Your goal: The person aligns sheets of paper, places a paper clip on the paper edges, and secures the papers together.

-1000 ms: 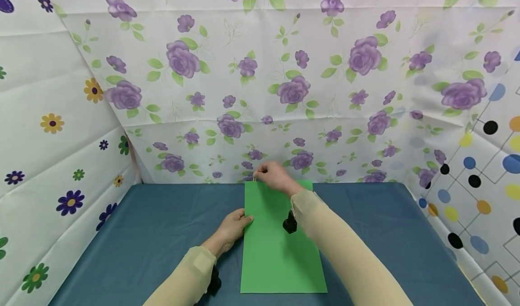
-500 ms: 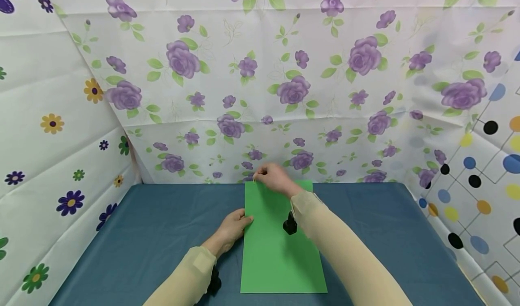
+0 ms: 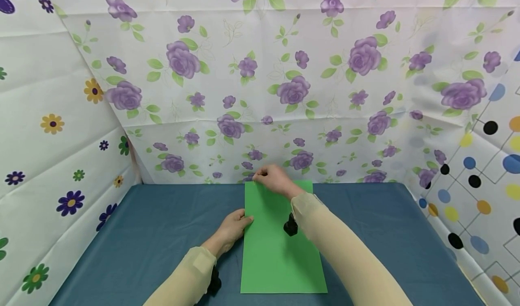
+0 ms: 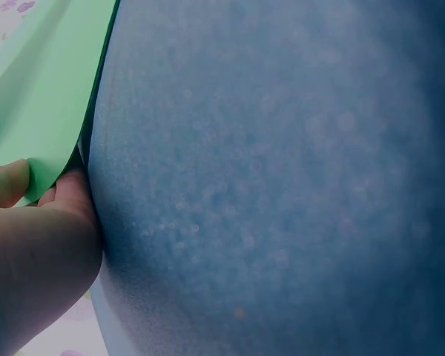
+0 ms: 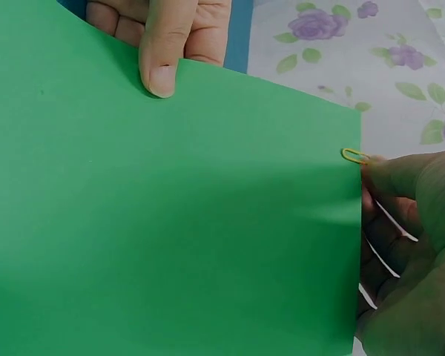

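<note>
A green sheet of paper (image 3: 280,252) lies lengthwise on the blue-covered table. My left hand (image 3: 230,230) pinches its left edge, thumb on top and fingers underneath; the left wrist view shows the edge lifted off the cloth there. At the sheet's far edge, close to the left corner, my right hand (image 3: 275,179) pinches a yellow paper clip (image 5: 354,156) between thumb and forefinger. One looped end of the clip lies over the green surface in the right wrist view. The clip's other end is hidden by the fingertips.
The blue tablecloth (image 3: 365,234) spreads out on both sides of the sheet. A curtain with purple flowers (image 3: 292,89) hangs right behind the table's far edge. Patterned sheets flank the left and right sides.
My right hand has dipped slightly toward the sheet, and the paper clip's loop now sits over its far edge. The left hand and the sheet stay in place.
</note>
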The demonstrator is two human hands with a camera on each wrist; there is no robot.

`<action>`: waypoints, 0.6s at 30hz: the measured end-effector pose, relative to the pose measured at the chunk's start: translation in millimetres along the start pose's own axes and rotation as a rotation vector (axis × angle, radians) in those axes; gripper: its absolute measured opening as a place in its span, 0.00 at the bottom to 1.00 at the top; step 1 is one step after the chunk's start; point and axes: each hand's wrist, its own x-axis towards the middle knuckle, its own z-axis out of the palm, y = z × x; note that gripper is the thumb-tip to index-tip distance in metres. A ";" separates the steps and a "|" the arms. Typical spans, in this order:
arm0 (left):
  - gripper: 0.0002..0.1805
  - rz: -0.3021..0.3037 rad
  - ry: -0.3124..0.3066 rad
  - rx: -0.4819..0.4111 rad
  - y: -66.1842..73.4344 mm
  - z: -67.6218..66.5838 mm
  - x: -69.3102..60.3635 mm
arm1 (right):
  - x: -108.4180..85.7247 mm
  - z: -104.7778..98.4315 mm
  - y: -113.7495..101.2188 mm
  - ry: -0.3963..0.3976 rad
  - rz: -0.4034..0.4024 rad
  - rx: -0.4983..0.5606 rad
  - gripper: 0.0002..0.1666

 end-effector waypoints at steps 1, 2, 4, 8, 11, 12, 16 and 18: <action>0.23 -0.001 0.000 -0.001 -0.1 0.2 0.1 | -0.6 0.1 0.8 0.001 -0.003 -0.003 0.12; 0.23 -0.002 -0.001 -0.003 -0.2 0.4 0.0 | -1.2 0.1 1.7 -0.001 -0.006 -0.002 0.13; 0.23 -0.004 -0.002 -0.007 -0.6 0.6 0.2 | -2.2 0.1 4.5 -0.009 -0.020 -0.005 0.14; 0.23 -0.004 -0.004 -0.007 -1.5 0.5 0.7 | -5.1 -1.6 12.1 -0.034 -0.053 -0.014 0.18; 0.23 -0.008 0.007 0.007 -1.8 0.0 1.2 | -8.5 -3.8 17.4 -0.044 -0.073 -0.038 0.21; 0.23 -0.010 0.013 0.011 -1.9 -0.3 1.5 | -9.9 -4.6 19.0 -0.045 -0.076 -0.046 0.22; 0.23 -0.014 0.019 0.011 -1.9 -0.5 1.8 | -14.1 -6.9 24.3 -0.035 -0.108 -0.085 0.23; 0.24 -0.015 0.016 0.006 -2.1 -0.5 2.1 | -15.5 -7.7 26.4 -0.037 -0.133 -0.105 0.23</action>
